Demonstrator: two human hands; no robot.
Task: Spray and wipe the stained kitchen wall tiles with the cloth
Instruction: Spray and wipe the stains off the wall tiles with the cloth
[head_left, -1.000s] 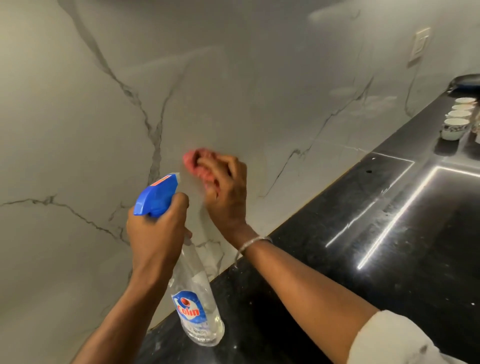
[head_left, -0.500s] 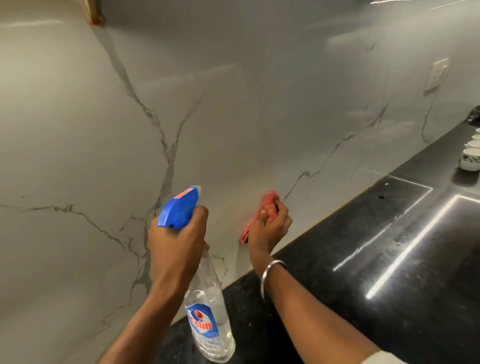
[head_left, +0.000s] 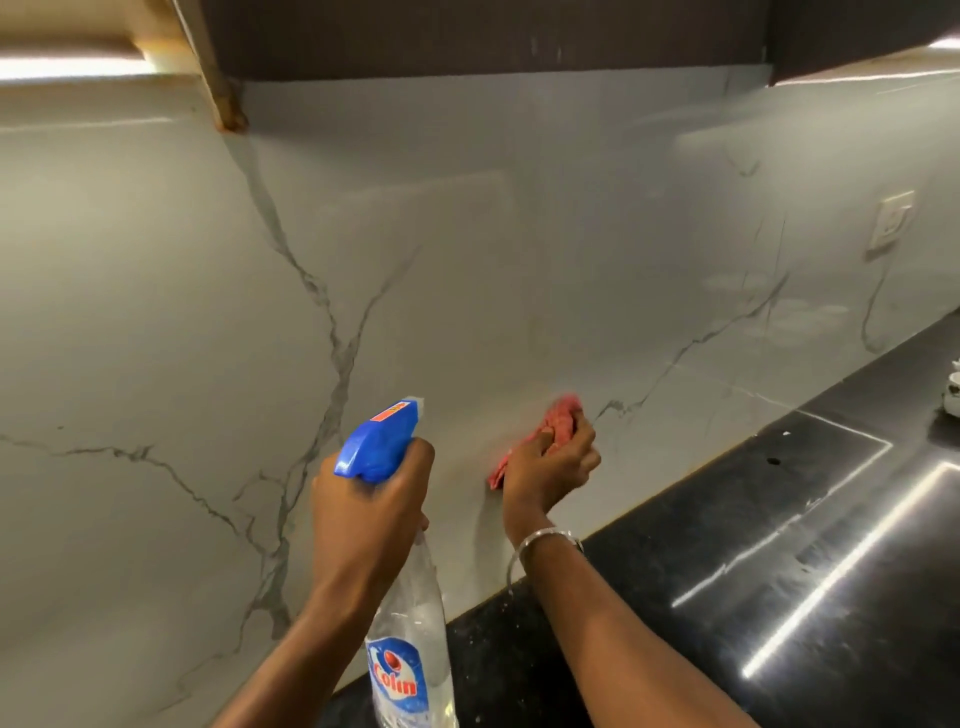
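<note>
The wall (head_left: 519, 249) is pale grey marble-look tile with dark veins. My right hand (head_left: 550, 467) grips a bunched pink cloth (head_left: 558, 421) and presses it against the wall low down, just above the counter. My left hand (head_left: 369, 499) holds a clear spray bottle (head_left: 410, 639) by its neck. The bottle's blue trigger head (head_left: 379, 439) points up and right toward the wall. The bottle holds clear liquid and carries a blue and red label.
A glossy black counter (head_left: 779, 571) runs along the wall's foot to the right. A wall switch (head_left: 891, 223) sits at the right. White cups (head_left: 955, 389) stand at the far right edge. Dark cabinets (head_left: 467, 36) hang overhead.
My right hand slid the cloth down and to the right along the wall. The view tilted up, bringing the cabinets in. My left hand kept the bottle steady.
</note>
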